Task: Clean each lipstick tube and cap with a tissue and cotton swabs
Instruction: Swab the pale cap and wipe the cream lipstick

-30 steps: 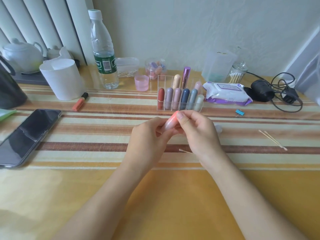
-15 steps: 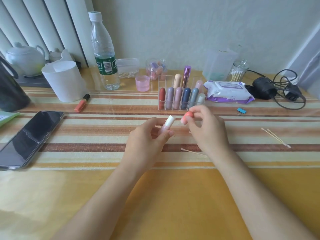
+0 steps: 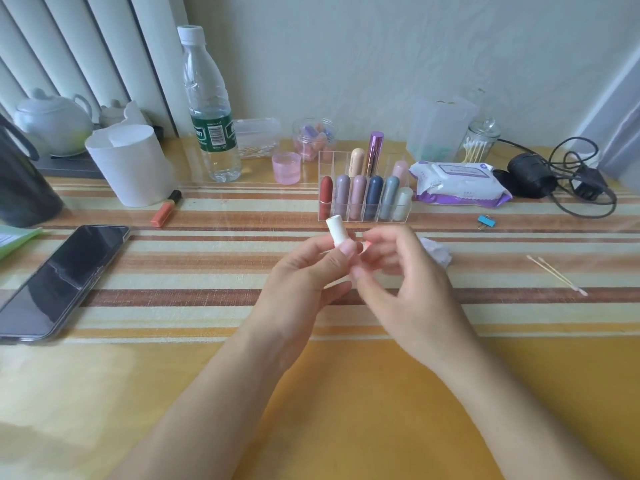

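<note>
Two hands meet above the middle of the desk (image 3: 346,410), a yellow top whose far half carries a striped cloth (image 3: 207,271) in cream, orange and brown. The left hand (image 3: 304,275) curls its fingers round a white lipstick tube (image 3: 335,230), which stands uncapped and tilted slightly left. The right hand (image 3: 398,271), fingers bent, pinches a coral cap (image 3: 367,243), mostly hidden, just beside the tube.

Behind them, toward the far edge, a clear organizer (image 3: 394,161) holds upright lipsticks in two rows. A pack of wet wipes (image 3: 457,183) lies to its right, with a glass jar of cotton swabs (image 3: 481,140) behind that. A crumpled tissue (image 3: 436,252) sits just right of the right hand, and two loose cotton swabs (image 3: 554,275) lie nearer the right edge. A dark phone (image 3: 65,278) rests by the left edge; a water bottle (image 3: 207,109) stands at the back. The room shows a pale wall (image 3: 381,46) and vertical blinds (image 3: 86,46) at the far left corner.
</note>
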